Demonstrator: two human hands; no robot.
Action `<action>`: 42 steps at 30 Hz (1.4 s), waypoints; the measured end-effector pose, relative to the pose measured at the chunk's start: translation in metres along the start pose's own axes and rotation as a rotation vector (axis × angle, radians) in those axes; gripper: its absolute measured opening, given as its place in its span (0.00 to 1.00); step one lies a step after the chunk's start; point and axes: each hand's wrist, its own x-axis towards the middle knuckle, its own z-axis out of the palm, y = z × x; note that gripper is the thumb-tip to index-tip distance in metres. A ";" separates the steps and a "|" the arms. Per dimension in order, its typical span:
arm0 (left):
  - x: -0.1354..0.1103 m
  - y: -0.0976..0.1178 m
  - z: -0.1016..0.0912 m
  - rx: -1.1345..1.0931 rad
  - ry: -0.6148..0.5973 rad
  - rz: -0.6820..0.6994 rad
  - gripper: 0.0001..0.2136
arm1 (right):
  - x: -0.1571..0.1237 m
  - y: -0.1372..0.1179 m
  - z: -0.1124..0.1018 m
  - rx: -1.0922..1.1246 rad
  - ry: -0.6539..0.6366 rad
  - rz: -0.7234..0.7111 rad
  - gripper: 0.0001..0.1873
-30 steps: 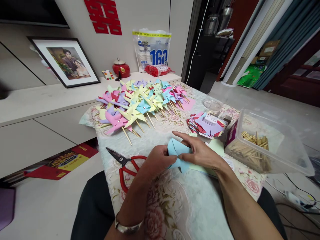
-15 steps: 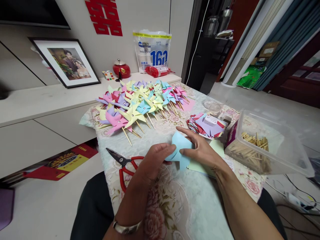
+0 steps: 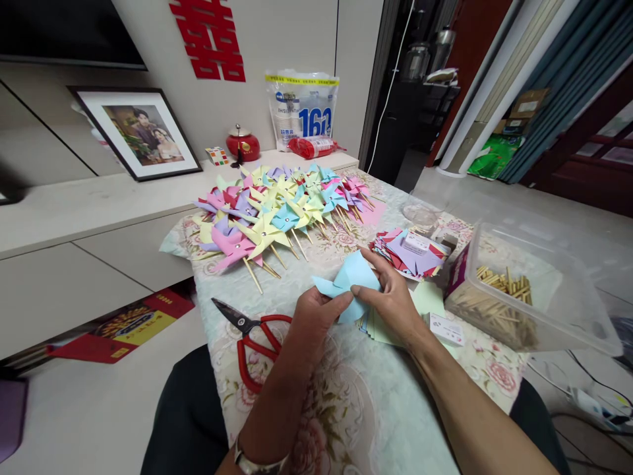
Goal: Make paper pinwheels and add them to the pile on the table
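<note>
Both my hands hold a light blue folded paper piece (image 3: 349,280) above the flowered tablecloth (image 3: 346,409). My left hand (image 3: 311,316) pinches its lower left flap, fingers closed. My right hand (image 3: 390,297) grips its right side, thumb pressed on the paper. Under my right hand lies a small stack of pale green sheets (image 3: 425,303). A heap of finished paper pinwheels (image 3: 277,208) on wooden sticks lies farther back on the table.
Red-handled scissors (image 3: 254,336) lie left of my hands. A stack of coloured cut papers (image 3: 410,251) sits to the right, beside a clear plastic tub (image 3: 534,297) with wooden sticks. A framed photo (image 3: 141,132) leans on the white sideboard at the left.
The blue paper has been lifted and turned, a flap now pointing left. Both hands rose slightly toward the far side; the camera tilted a little.
</note>
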 end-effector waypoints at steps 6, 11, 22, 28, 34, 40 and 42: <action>0.003 0.000 -0.004 -0.024 0.038 0.005 0.17 | -0.002 -0.002 0.000 0.080 -0.116 0.025 0.30; 0.003 0.006 -0.008 -0.056 0.002 0.035 0.12 | 0.002 0.000 -0.009 0.181 -0.108 0.046 0.28; 0.003 0.012 -0.019 -0.098 -0.025 -0.010 0.06 | 0.001 -0.003 -0.018 -0.060 -0.210 -0.092 0.14; 0.005 0.011 -0.021 -0.070 -0.029 -0.002 0.09 | 0.001 -0.010 -0.024 -0.154 -0.404 -0.160 0.13; 0.005 0.010 -0.023 -0.070 -0.056 0.002 0.07 | 0.000 -0.012 -0.027 -0.186 -0.445 -0.083 0.15; 0.002 0.014 -0.016 0.008 -0.009 0.013 0.09 | 0.001 -0.012 -0.023 -0.114 -0.500 -0.101 0.09; 0.003 0.013 -0.014 0.030 0.019 0.015 0.09 | 0.002 -0.011 -0.021 -0.119 -0.507 -0.112 0.07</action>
